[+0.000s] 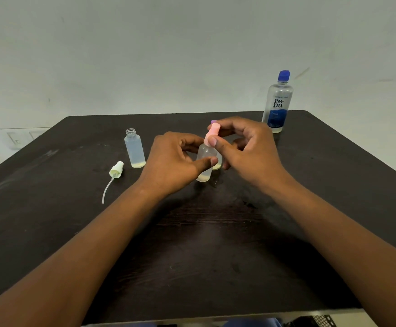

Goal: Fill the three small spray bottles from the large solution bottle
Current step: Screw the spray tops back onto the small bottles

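A blue cap (283, 75) and blue label (white lettering) are seen on the big bottle (277, 102); a pink sprayer (212, 133), a pale-yellow sprayer (116, 170), a dark table (51, 208).

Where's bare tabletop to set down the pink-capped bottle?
Free: the near half of the table between the forearms, and the left edge beyond the loose pale spray cap. Crowded: centre, where left hand and right hand hold the pink-capped bottle, with the open bottle alongside.
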`<state>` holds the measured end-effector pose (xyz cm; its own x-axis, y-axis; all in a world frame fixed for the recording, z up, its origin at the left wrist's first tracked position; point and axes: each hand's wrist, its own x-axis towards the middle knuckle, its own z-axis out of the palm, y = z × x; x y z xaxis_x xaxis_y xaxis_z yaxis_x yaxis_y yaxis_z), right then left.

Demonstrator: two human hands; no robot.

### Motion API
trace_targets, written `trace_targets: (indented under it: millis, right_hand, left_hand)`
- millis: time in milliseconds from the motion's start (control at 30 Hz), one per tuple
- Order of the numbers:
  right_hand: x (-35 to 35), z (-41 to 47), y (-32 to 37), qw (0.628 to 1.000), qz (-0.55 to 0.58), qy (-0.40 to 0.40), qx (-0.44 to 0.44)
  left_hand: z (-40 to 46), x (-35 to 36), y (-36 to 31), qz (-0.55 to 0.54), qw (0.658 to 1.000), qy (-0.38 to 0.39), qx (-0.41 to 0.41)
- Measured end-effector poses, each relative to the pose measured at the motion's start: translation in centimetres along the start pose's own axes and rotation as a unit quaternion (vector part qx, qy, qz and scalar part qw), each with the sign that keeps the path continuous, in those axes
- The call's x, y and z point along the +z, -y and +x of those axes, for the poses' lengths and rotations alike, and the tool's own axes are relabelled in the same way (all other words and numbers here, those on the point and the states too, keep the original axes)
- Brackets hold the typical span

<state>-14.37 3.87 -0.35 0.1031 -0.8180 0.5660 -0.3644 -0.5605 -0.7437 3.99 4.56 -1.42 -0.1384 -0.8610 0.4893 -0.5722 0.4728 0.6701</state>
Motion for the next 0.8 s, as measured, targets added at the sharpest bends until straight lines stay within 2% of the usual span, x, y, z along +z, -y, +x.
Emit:
trace_targets:
  millis: [233, 433, 567, 700, 800]
  right_hand:
    - [-0.08, -0.4, 0.21, 0.997, -0.047, -0.049, -0.026]
    - [-0.07, -0.3, 0.26, 1.0, 0.022, -0.007, -0.019]
    - [-0.07, -0.28, 0.1, 1.0, 0.002, -0.023, -0.015]
    - [-0.28, -0.52, 0.16, 0.997, -0.047, -0.027, -0.053]
    - [-0.58, -0.33, 0.33, 0.999, -0.011, -0.013, -0.039]
  left_hand:
    - [0.0, 0.06, -0.08, 0.004, 1.0, 0.012, 0.01]
    - [0.04, 0.01, 0.12, -0.01, 1.0, 0.002, 0.007]
    - [0.01, -0.01, 0.02, -0.004, 1.0, 0.004, 0.014]
    - [-0.06, -0.1, -0.2, 0.002, 1.0, 0.008, 0.025]
    - [-0.04, -0.06, -0.23, 0.008, 1.0, 0.006, 0.017]
